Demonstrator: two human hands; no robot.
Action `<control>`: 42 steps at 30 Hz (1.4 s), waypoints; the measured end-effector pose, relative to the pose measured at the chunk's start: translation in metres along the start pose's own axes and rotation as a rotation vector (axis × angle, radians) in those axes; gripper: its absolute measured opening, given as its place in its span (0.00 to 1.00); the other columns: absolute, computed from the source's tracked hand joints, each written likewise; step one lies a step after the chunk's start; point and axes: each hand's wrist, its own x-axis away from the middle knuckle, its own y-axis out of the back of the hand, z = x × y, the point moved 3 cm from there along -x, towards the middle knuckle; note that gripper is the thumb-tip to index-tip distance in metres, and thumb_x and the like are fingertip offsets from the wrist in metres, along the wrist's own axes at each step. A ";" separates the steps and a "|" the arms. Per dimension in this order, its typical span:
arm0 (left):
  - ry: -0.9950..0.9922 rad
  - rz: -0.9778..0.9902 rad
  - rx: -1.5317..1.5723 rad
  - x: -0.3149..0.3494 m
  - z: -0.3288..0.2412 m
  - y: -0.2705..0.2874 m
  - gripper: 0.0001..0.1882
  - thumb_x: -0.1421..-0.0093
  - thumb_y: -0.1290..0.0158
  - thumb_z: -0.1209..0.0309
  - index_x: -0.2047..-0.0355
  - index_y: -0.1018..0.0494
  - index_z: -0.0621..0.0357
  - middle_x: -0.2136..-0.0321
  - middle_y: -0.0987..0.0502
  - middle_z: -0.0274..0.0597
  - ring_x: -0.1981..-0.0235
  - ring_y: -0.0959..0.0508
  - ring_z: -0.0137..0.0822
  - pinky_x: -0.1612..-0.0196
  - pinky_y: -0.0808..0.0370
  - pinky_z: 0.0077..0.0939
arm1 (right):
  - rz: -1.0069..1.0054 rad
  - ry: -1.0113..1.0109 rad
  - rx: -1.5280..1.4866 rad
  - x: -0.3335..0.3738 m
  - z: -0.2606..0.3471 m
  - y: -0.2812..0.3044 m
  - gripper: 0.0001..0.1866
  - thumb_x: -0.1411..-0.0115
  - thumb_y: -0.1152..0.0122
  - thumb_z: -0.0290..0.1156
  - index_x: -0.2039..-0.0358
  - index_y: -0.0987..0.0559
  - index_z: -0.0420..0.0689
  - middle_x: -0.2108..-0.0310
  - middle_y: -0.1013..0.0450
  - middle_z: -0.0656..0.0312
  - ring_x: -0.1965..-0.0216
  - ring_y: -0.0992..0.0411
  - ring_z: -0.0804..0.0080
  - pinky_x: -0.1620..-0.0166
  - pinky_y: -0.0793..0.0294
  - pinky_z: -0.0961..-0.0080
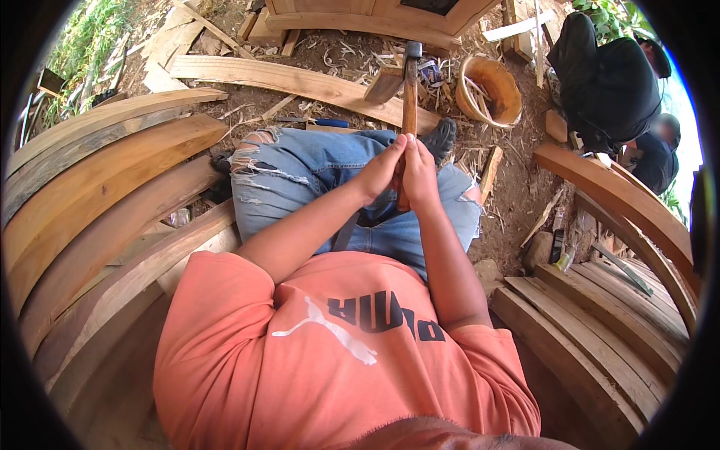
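Observation:
A hammer with a brown wooden handle and a dark metal head stands nearly upright over my lap, its head pointing away from me. My left hand and my right hand are closed together around the lower handle, palms facing each other. The handle's butt shows just below them. Left of the hammer's upper handle is a small brown block-like piece; whether it touches the hammer I cannot tell.
Curved wooden pieces stand at my left, and stacked boards lie at right. Ahead are a long plank, a blue-handled tool, a bucket and a wooden furniture piece. People in dark clothes sit far right.

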 end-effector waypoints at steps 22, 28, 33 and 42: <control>-0.554 -0.455 -0.068 0.047 -0.024 -0.047 0.38 0.30 0.43 0.50 0.32 0.37 0.68 0.44 0.27 0.47 0.40 0.27 0.36 0.37 0.29 0.33 | 0.113 0.033 0.019 -0.009 0.018 -0.030 0.29 0.22 0.48 0.58 0.66 0.22 0.42 0.72 0.28 0.67 0.71 0.32 0.76 0.65 0.29 0.72; -0.373 -0.446 0.118 0.026 -0.024 -0.026 0.32 0.33 0.37 0.52 0.40 0.29 0.63 0.51 0.22 0.44 0.50 0.22 0.33 0.45 0.24 0.32 | 0.116 -0.029 0.057 -0.041 -0.020 -0.032 0.30 0.23 0.48 0.59 0.67 0.22 0.41 0.71 0.26 0.64 0.69 0.29 0.74 0.63 0.27 0.71; -0.597 -0.415 -0.007 0.024 -0.037 -0.040 0.40 0.33 0.36 0.51 0.35 0.37 0.70 0.49 0.24 0.47 0.50 0.23 0.35 0.45 0.24 0.32 | 0.137 0.134 0.023 -0.019 0.040 -0.028 0.26 0.22 0.46 0.55 0.64 0.22 0.43 0.74 0.31 0.72 0.73 0.35 0.83 0.69 0.35 0.79; -0.682 -0.375 -0.046 0.014 -0.023 -0.046 0.31 0.32 0.40 0.54 0.40 0.31 0.68 0.55 0.25 0.40 0.52 0.24 0.31 0.46 0.25 0.30 | 0.063 0.082 -0.037 -0.012 0.038 -0.020 0.24 0.21 0.46 0.52 0.64 0.21 0.43 0.74 0.30 0.71 0.75 0.33 0.82 0.71 0.34 0.79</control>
